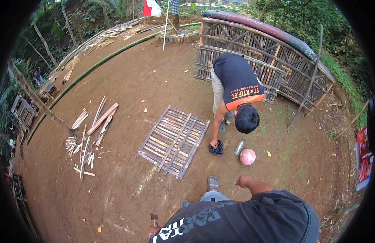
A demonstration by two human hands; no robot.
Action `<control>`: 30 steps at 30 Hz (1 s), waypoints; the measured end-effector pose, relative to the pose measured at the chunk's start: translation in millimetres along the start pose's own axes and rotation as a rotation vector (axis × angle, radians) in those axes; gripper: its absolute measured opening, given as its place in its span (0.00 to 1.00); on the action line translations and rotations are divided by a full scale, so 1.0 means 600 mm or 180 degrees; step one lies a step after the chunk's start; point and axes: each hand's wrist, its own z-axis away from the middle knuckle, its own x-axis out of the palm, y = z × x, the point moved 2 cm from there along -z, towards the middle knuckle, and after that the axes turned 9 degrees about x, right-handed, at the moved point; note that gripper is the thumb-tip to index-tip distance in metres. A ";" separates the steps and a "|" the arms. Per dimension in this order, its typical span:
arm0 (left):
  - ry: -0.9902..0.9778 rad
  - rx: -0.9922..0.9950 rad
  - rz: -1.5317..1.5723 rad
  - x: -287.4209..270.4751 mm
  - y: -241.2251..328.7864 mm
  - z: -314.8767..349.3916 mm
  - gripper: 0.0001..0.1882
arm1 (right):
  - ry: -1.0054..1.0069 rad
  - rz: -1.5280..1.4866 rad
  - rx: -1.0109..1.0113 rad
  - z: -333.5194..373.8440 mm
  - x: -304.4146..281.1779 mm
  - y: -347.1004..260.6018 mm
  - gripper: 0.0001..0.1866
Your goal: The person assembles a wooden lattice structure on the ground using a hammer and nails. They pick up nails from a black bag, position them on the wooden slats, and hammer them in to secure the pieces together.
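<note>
At the lower edge my left hand (153, 229) is closed round a short brown tool with a flat, blocky end (154, 219); its exact kind is not clear. My right hand (243, 181) hangs out over the dirt with its fingers curled in. Its palm is hidden, so anything inside cannot be made out. Just beyond it lie a pink ball (247, 156) and a clear bottle (239, 147). A bent-over person (238, 77) grips a black plastic bag (216, 148) near the ground. Left of the bag, a slatted wooden panel (173, 141) lies flat.
Loose boards and sticks (101, 120) are piled on the dirt at left. A bamboo slat panel (244, 44) leans behind the person, with a slanted pole (310, 85) beside it. A long green bamboo pole (102, 60) curves along the far left. A flag (152, 8) stands at the back.
</note>
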 end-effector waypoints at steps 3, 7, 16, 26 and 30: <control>-0.0179 -0.0166 -0.0014 -0.004 -0.014 0.024 0.29 | -0.0006 -0.0075 0.0019 -0.022 0.029 0.049 0.19; -0.0149 -0.0208 0.0065 -0.022 0.000 0.028 0.29 | 0.0928 0.0728 -0.0263 -0.086 0.076 0.066 0.14; 0.0094 0.0022 0.0379 -0.112 0.134 0.070 0.25 | 0.1135 0.0128 0.0435 -0.010 -0.027 -0.028 0.18; -0.0075 0.0322 0.0517 -0.151 0.186 0.130 0.19 | 0.0974 -0.0661 0.0243 0.007 0.024 0.014 0.20; -0.0135 0.0135 0.0429 -0.133 0.138 0.167 0.17 | 0.0690 -0.0541 0.0351 0.006 0.058 0.021 0.22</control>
